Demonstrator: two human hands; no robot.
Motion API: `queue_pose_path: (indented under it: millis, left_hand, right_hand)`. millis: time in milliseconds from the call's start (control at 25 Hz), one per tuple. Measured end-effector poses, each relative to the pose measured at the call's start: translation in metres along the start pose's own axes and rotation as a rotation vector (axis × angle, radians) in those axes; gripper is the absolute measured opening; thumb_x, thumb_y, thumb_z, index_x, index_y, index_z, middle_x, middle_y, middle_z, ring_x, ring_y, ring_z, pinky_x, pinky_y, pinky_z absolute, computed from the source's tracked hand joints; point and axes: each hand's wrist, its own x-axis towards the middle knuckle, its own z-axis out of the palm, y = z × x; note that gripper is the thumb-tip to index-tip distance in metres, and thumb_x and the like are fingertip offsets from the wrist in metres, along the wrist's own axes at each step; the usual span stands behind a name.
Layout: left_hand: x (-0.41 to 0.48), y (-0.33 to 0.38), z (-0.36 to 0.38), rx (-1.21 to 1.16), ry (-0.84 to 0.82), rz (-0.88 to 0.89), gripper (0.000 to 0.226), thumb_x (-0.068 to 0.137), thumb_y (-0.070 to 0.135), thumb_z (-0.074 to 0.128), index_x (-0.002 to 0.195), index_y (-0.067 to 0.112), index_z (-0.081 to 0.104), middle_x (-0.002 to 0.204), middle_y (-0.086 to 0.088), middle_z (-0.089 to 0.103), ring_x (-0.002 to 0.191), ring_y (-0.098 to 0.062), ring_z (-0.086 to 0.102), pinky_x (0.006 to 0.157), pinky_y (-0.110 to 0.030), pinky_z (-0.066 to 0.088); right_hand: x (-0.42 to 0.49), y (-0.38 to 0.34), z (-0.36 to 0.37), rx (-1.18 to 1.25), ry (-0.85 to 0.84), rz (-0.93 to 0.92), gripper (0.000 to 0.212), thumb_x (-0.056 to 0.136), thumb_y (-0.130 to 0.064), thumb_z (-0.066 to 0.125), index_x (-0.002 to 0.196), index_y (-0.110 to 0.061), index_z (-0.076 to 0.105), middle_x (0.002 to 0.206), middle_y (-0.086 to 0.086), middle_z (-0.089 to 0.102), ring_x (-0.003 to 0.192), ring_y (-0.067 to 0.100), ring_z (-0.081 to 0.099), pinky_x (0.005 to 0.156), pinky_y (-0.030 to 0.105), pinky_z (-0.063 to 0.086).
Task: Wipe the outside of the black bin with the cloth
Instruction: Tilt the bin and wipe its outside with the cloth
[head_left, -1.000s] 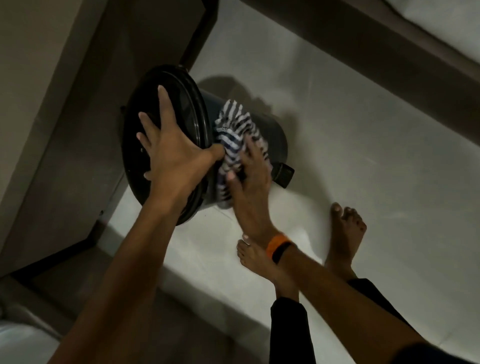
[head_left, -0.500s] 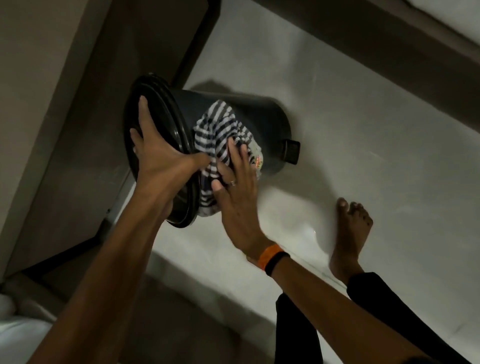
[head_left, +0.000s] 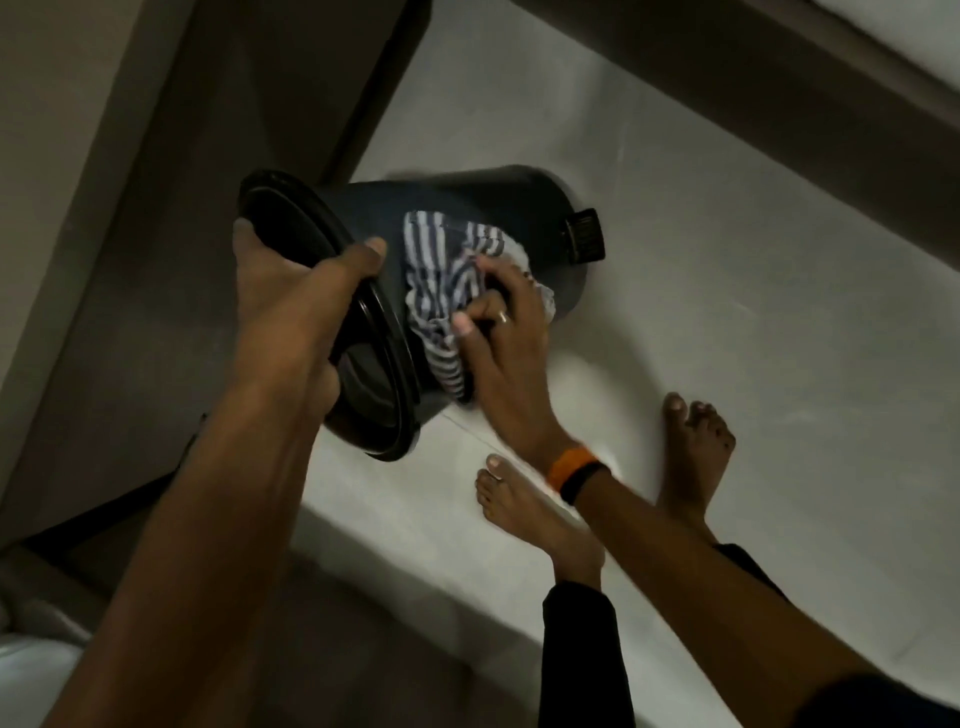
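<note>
The black bin (head_left: 483, 208) is tipped toward me on the pale floor, its lidded top facing lower left and its foot pedal (head_left: 586, 236) sticking out at the right. My left hand (head_left: 291, 306) grips the rim of the lid, thumb over the edge. My right hand (head_left: 506, 332), with a ring and an orange and black wristband, presses a blue and white striped cloth (head_left: 441, 280) against the bin's side wall. Part of the cloth is bunched under my fingers.
My two bare feet (head_left: 524, 514) stand on the pale floor (head_left: 727, 312) just below and right of the bin. A dark wall panel or door (head_left: 156, 260) runs along the left. A dark baseboard (head_left: 779, 93) crosses the upper right.
The bin has tipped further, its side wall and pedal showing more. My left hand shifted from flat on the lid to gripping its rim. My right hand slid the cloth along the side.
</note>
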Motion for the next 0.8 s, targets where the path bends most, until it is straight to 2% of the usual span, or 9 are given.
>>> queue_pose_path:
  millis: [80, 160, 280, 400, 480, 640, 680, 720, 800]
  left_hand:
    - [-0.016, -0.009, -0.002, 0.185, -0.046, 0.102, 0.12, 0.069, 0.038, 0.092, 0.163, 0.033, 0.017, 0.165, -0.001, 0.04, 0.143, -0.024, 0.048, 0.113, -0.051, 0.049]
    - [-0.035, -0.02, 0.007, 0.49, -0.157, 0.25, 0.134, 0.066, 0.044, 0.09, 0.163, 0.042, -0.003, 0.177, -0.001, 0.005, 0.161, -0.031, 0.013, 0.123, -0.065, 0.026]
    - [-0.036, -0.013, 0.03, 0.648, -0.174, 0.336, 0.138, 0.068, 0.035, 0.085, 0.162, 0.036, -0.016, 0.175, -0.008, -0.017, 0.16, -0.042, -0.013, 0.12, -0.078, 0.014]
    - [-0.022, 0.005, 0.035, 0.628, -0.136, 0.282, 0.137, 0.071, 0.033, 0.087, 0.163, 0.032, -0.014, 0.176, -0.013, -0.011, 0.16, -0.045, -0.006, 0.124, -0.071, 0.014]
    - [-0.019, 0.009, 0.032, 0.627, -0.124, 0.263, 0.134, 0.073, 0.025, 0.087, 0.164, 0.029, -0.012, 0.176, -0.015, -0.002, 0.16, -0.045, 0.005, 0.125, -0.065, 0.022]
    - [-0.009, 0.011, 0.023, 0.566, -0.071, 0.126, 0.132, 0.071, 0.016, 0.085, 0.164, 0.03, -0.007, 0.173, -0.016, 0.016, 0.155, -0.044, 0.026, 0.12, -0.058, 0.037]
    - [-0.005, 0.011, 0.022, 0.519, -0.061, 0.096, 0.13, 0.069, 0.015, 0.085, 0.165, 0.028, -0.002, 0.17, -0.017, 0.023, 0.152, -0.042, 0.033, 0.118, -0.056, 0.042]
    - [-0.003, 0.012, 0.02, 0.448, -0.054, 0.078, 0.126, 0.068, 0.014, 0.085, 0.165, 0.025, 0.007, 0.166, -0.016, 0.032, 0.146, -0.039, 0.041, 0.114, -0.054, 0.047]
    - [-0.004, 0.01, 0.017, 0.297, -0.06, 0.051, 0.107, 0.068, 0.01, 0.086, 0.159, 0.02, 0.029, 0.148, -0.012, 0.054, 0.129, -0.032, 0.059, 0.103, -0.051, 0.057]
  right_hand:
    - [0.043, 0.012, -0.011, 0.029, 0.134, 0.244, 0.06, 0.098, -0.051, 0.041, 0.135, -0.006, 0.054, 0.156, 0.007, 0.046, 0.148, 0.023, 0.039, 0.129, 0.048, 0.02]
    - [0.085, 0.018, -0.027, 0.084, 0.258, 0.448, 0.051, 0.105, -0.042, 0.039, 0.142, -0.01, 0.051, 0.161, 0.006, 0.043, 0.154, 0.024, 0.034, 0.131, 0.048, 0.007]
    - [0.078, 0.011, -0.028, -0.019, 0.132, 0.286, 0.058, 0.105, -0.046, 0.028, 0.159, -0.024, 0.032, 0.173, 0.004, 0.021, 0.162, 0.022, 0.013, 0.132, 0.057, 0.004]
    - [0.033, 0.0, -0.01, -0.195, -0.066, -0.176, 0.06, 0.103, -0.047, 0.027, 0.16, -0.03, 0.024, 0.174, 0.005, 0.012, 0.163, 0.028, 0.006, 0.129, 0.065, 0.004]
    - [0.028, 0.011, -0.006, -0.317, -0.087, -0.328, 0.06, 0.103, -0.045, 0.033, 0.159, -0.026, 0.028, 0.173, 0.011, 0.015, 0.163, 0.034, 0.007, 0.127, 0.068, 0.002]
    - [0.071, 0.038, -0.028, -0.138, 0.051, 0.22, 0.069, 0.099, -0.043, 0.032, 0.163, -0.018, 0.021, 0.175, 0.006, 0.009, 0.164, 0.025, 0.001, 0.131, 0.058, 0.0]
    - [0.073, 0.035, -0.027, -0.116, 0.056, 0.272, 0.068, 0.1, -0.043, 0.032, 0.163, -0.021, 0.021, 0.175, 0.004, 0.01, 0.164, 0.024, 0.001, 0.131, 0.058, -0.001]
    - [0.066, 0.027, -0.021, -0.157, 0.03, 0.227, 0.066, 0.101, -0.045, 0.032, 0.162, -0.024, 0.022, 0.175, 0.003, 0.011, 0.164, 0.025, 0.001, 0.131, 0.06, -0.002]
    - [0.032, 0.013, -0.002, -0.311, -0.053, -0.088, 0.061, 0.104, -0.052, 0.027, 0.162, -0.031, 0.022, 0.174, 0.003, 0.013, 0.163, 0.027, 0.003, 0.13, 0.062, -0.004]
